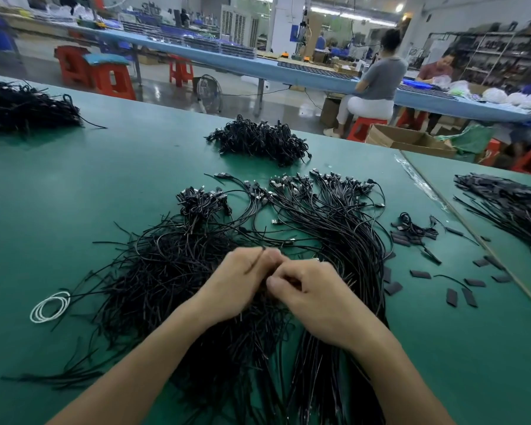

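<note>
Pinching one thin black cable (257,258) above the loose cable pile (166,280), with both hands meeting close in front.
The left hand (238,285) has its fingers curled round the cable, which runs up out of the fist. The right hand (314,300) touches it, fingers curled narrow, though whether they grip the cable is hidden. A white cord coil (48,306) lies to the left on the green tabletop (59,194), and flat black sleeves (420,274) lie to the right. Beyond, plug ends (328,182) fan out, then a bundled heap (258,141).

Blurred fingers (273,256) hide where left hand (236,286) and right hand (316,302) pinch the cable (256,259).
</note>
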### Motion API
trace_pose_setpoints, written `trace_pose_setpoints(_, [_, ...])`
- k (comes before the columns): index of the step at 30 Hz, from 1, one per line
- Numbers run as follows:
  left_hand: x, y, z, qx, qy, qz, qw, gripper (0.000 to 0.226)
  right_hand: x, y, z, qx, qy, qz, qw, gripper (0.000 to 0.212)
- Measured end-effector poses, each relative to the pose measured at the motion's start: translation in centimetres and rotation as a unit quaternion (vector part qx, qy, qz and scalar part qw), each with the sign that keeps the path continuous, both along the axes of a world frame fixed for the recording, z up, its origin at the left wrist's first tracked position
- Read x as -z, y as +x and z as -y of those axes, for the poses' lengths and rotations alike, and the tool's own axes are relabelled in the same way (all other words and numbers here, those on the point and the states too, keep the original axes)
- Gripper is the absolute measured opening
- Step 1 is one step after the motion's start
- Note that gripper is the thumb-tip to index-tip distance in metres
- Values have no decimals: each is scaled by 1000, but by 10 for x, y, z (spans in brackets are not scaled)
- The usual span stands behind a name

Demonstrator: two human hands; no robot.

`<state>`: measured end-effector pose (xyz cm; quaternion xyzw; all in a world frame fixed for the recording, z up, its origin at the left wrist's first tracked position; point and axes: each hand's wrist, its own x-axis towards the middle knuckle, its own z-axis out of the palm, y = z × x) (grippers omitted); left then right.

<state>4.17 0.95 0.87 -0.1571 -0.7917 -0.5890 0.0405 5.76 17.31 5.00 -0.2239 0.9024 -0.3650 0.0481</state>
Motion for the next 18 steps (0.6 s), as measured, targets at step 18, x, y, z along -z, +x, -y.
trace_pose_setpoints(18, [-21,-1,5,73,461,147,872,45,20,-6,8,34,-72,50,996,24])
